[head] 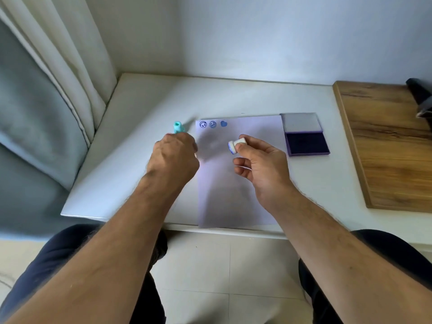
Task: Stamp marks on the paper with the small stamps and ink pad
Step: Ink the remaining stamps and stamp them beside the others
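A white sheet of paper [243, 183] lies on the white table [140, 136], with three blue marks [212, 124] in a row at its top left: two faces and a heart. My right hand [259, 164] holds a small white stamp [236, 144] above the paper, its inked blue face turned left. My left hand [174, 155] hovers at the paper's left edge with its fingers curled; what is in it is hidden. A teal stamp [178, 127] stands just beyond it. The purple ink pad [306, 142] lies open at the paper's top right corner.
A wooden board [385, 146] lies on the right of the table, with a dark object [420, 97] at its far end. Curtains [46, 101] hang on the left. Walls close the back. My knees show under the table's near edge.
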